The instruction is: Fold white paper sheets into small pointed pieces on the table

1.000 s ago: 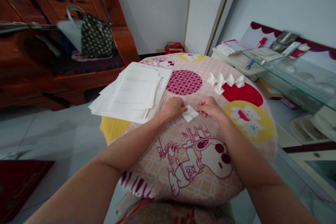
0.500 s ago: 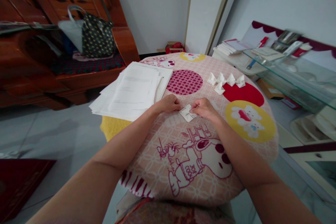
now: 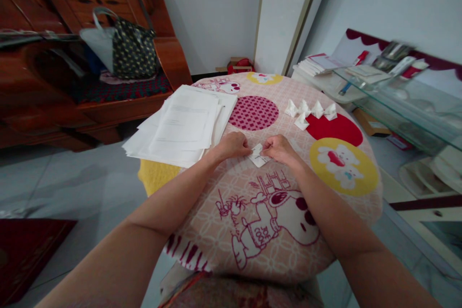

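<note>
The folded paper (image 3: 260, 159) is lying near the middle of the round table (image 3: 288, 250), between the two hands. The right hand (image 3: 279, 148) is working at its three o'clock side — thumb and fingers are pinching the paper's edge. The left hand (image 3: 234, 146) is curling its fingers at the nine o'clock corner, fingertips reaching the paper; whether they are pinching it, I cannot tell.

Taking the wearer's side of the table as six o'clock, a loose stack of sheets (image 3: 184, 125) is resting at ten, and five small folded pieces (image 3: 302, 121) are standing in a cluster at one. Beyond the table, a dark patterned bag (image 3: 132, 50) is sitting on a wooden bench (image 3: 173, 57) toward ten — a glass shelf (image 3: 407, 110) is jutting out toward two.
</note>
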Demonstrator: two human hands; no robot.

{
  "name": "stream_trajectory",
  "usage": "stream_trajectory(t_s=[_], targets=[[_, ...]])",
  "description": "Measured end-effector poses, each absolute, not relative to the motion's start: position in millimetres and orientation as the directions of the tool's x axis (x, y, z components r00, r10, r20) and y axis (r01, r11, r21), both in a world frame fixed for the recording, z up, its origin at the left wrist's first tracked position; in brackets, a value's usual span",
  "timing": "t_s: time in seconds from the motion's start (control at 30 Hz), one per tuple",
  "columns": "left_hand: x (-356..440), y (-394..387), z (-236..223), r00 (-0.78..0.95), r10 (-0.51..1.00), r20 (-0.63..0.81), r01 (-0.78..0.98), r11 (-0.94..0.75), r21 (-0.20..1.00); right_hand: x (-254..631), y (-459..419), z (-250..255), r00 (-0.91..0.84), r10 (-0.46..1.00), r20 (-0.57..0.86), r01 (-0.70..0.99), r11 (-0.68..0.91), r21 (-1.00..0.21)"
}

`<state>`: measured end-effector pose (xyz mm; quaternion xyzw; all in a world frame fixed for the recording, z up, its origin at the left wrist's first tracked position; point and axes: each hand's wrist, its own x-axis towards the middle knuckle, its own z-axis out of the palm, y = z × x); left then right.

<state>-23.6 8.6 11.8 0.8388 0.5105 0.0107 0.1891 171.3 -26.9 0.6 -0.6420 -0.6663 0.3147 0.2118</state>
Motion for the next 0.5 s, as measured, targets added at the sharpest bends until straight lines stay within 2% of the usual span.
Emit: stream_trajectory(t_s=[0.2,0.33,0.5], targets=[[-22.9,9.5,6.6,0.455,0.878,-0.152,0.859,-0.387,0.334,171.5,-25.5,-1.2,-0.092,0.99,-0.102,0.739,-0.001,-0.674],[-24.5,10.4,6.8,0.468,0.869,-0.16,0.845,-0.388,0.367,170.0,-27.3,2.7,-0.043,0.991,-0.128,0.731,-0.056,-0.68],[-25.5,11.5,5.9,0.528,0.837,-0.14,0.773,-0.406,0.488,169.9,-28.0,5.9,-0.015,0.985,-0.174,0.678,-0.117,-0.726]])
